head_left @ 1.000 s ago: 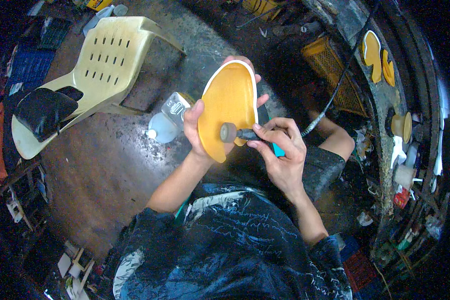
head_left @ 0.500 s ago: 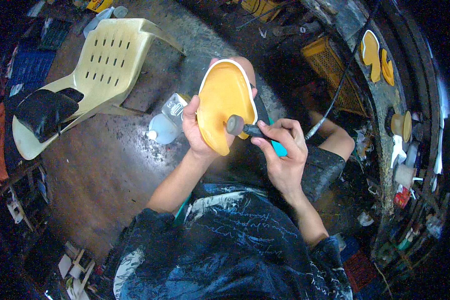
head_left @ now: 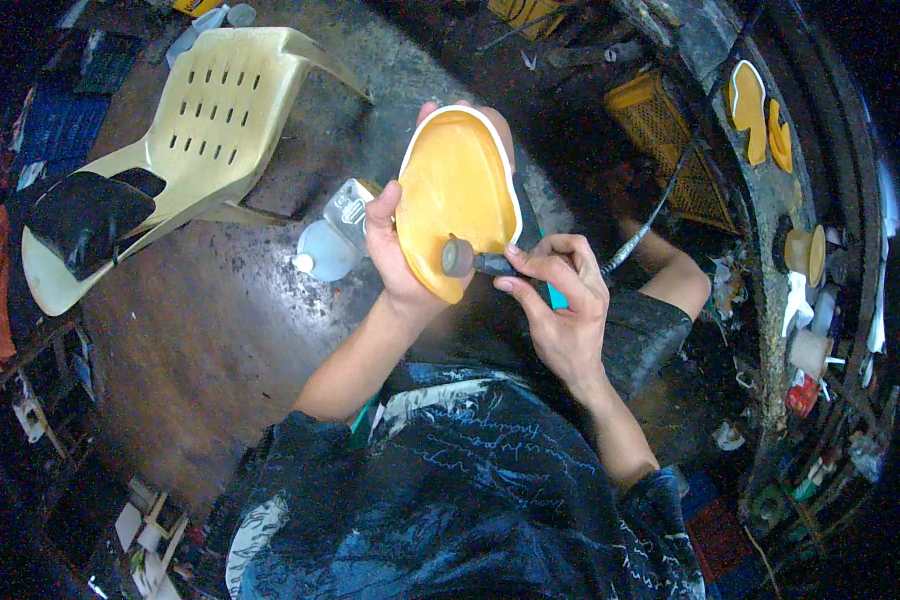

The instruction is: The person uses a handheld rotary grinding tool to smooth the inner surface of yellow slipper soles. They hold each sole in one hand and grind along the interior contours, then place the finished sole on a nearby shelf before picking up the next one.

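Observation:
My left hand (head_left: 397, 278) is closed round a yellow curved shell (head_left: 455, 180) with a white rim, its thumb on the left edge and other fingertips showing behind the far end. In my right hand (head_left: 573, 305) is a rotary grinder (head_left: 494, 264), pinched between thumb and fingers near its black neck. The grinder's round grey-brown head (head_left: 458, 258) is over the shell's narrow near end, apparently touching its inner face. From the tool a flexible shaft (head_left: 653, 215) runs up to the right. Something teal (head_left: 557, 296) shows beneath my right fingers.
To the left stands a cream plastic chair (head_left: 225, 110) with a black item (head_left: 90, 225) on it. A clear plastic jug (head_left: 328, 250) sits on the floor. Similar yellow pieces (head_left: 748, 108) lie on the right-hand bench, near a yellow round object (head_left: 816, 256). A yellow crate (head_left: 670, 150) is below.
The grinder's head has shifted slightly left and down on the shell, my right hand with it. The shell has risen a little at its far end.

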A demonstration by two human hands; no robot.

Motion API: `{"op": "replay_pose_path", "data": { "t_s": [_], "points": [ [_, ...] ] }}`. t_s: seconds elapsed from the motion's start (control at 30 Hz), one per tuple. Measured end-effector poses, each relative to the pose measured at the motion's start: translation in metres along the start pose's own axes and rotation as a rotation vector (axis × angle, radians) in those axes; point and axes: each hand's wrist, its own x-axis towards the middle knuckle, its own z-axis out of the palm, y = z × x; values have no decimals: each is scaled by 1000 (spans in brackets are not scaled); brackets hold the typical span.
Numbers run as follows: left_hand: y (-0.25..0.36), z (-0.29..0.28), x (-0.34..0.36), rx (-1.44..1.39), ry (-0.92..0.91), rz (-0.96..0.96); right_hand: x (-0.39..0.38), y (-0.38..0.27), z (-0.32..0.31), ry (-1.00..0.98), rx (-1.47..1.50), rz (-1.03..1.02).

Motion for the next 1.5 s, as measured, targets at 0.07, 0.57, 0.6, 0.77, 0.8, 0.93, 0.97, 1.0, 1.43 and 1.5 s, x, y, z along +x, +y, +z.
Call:
{"op": "replay_pose_path", "data": {
  "t_s": [0.07, 0.57, 0.6, 0.77, 0.8, 0.93, 0.97, 1.0, 1.43, 1.5],
  "points": [
    [3, -2, 1, -9, 12, -10, -2, 1, -3, -32, -2, -8],
    [4, -11, 3, -180, -44, -30, -6, 3, -14, -111, 27, -14],
    [4, -11, 3, -181, -39, -28, -7, 3, -14, -111, 22, -31],
    [2, -13, 3, -205, -49, -13, -9, 7, -14, -118, 27, -34],
    [3, -13, 3, -200, -23, -24, -9, 8, -14, -101, 36, -26],
    [4, -16, 2, -208, -23, -32, -12, 8, -17, -150, 37, -38],
    [3, -16, 2, -216, -56, -28, -12, 8, -18, -142, 31, -25],
    [4, -16, 2, -291, -64, -50, -12, 8, -18, -135, 26, -21],
    [1, -2, 2, -60, -12, -90, -8, 6, -11, -110, 5, -89],
    [1, -4, 1, -33, -18, -120, -6, 4, -9, -122, 10, -55]
  ]
}}
